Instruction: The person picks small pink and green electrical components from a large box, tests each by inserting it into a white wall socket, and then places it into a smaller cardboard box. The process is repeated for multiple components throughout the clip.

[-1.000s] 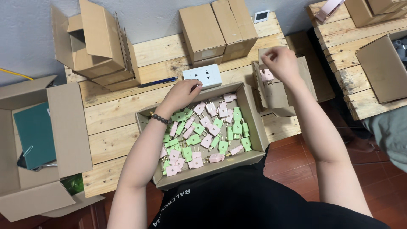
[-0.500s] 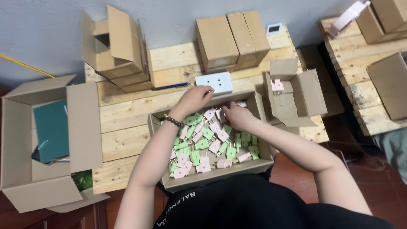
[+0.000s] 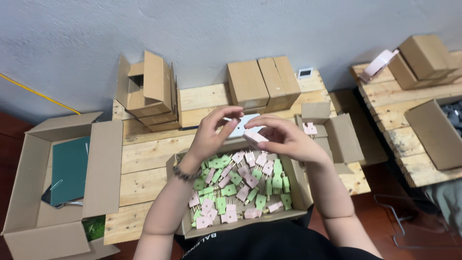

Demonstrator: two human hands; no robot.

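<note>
Both hands have lifted out of the open cardboard box of pink and green plastic plugs (image 3: 240, 192), where they were digging half a second ago, and now hover together above its far edge.

Head view: the right hand (image 3: 288, 139) pinches a small pink plastic plug (image 3: 254, 137) between thumb and fingertips, fingers curled around it. The left hand (image 3: 211, 132) is raised just beside it, with the thumb and forefinger bent toward the same plug and the other fingers loosely spread; whether its fingertips touch the plug cannot be told. A dark beaded bracelet (image 3: 182, 172) sits on the left wrist. Directly below the hands, the box of plugs rests against the person's lap, with pink and green pieces jumbled in one layer. Just behind the hands, half hidden by them, lies a white rectangular plate (image 3: 239, 130) on the pale wooden pallet (image 3: 144, 154). To the right of the right hand stands a small open cardboard box (image 3: 337, 137) holding a few pink plugs (image 3: 310, 128). Beyond the hands, against the grey wall, are two closed brown cartons (image 3: 262, 84), and beyond the left hand a stack of open cartons (image 3: 149, 96). Well to the left of the left hand, a large open carton (image 3: 103, 168) holds a dark green flat sheet (image 3: 70, 168). Far right, a second pallet (image 3: 385, 120) carries more cartons.
</note>
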